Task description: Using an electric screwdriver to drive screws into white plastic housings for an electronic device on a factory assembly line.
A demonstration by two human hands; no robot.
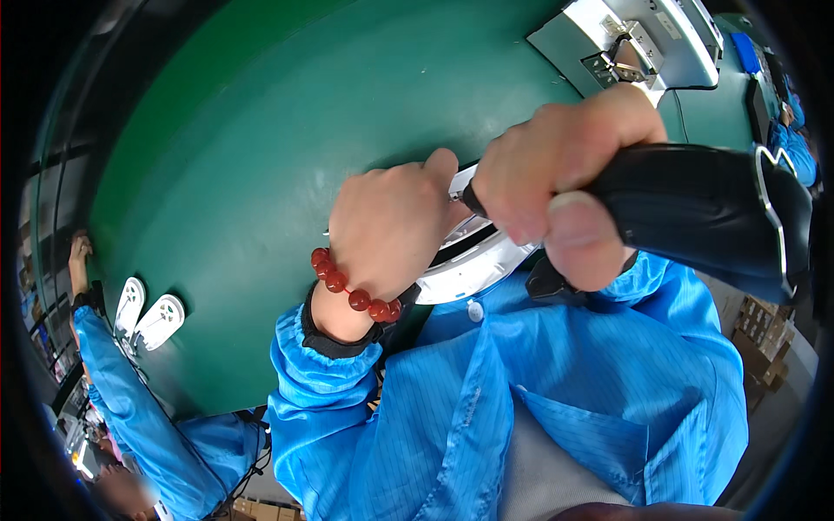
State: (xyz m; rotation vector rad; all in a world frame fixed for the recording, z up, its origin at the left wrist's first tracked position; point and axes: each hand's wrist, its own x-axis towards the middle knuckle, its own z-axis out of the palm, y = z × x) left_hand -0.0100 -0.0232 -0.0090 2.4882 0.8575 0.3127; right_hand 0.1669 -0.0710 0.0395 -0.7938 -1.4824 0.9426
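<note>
My left hand point(387, 221), with a red bead bracelet point(358, 300) at its wrist, grips a white curved plastic part point(473, 276) with a black inner band. Close against my chest, that part is partly covered by both hands. Closed around a black electric screwdriver point(695, 208) is my right hand point(569, 178). The tool lies nearly level, its metal hanging loop toward the right and its dark nose pointing at the upper end of the white part. Whether the bit touches a screw is hidden by my fingers.
Two white slipper-shaped parts point(159, 321) lie on the green table point(261, 156) at left. A grey metal machine point(656, 43) stands at the far right with a cable beside it. A co-worker's blue sleeve point(130, 365) reaches along the left edge. Cardboard boxes point(760, 334) are at right.
</note>
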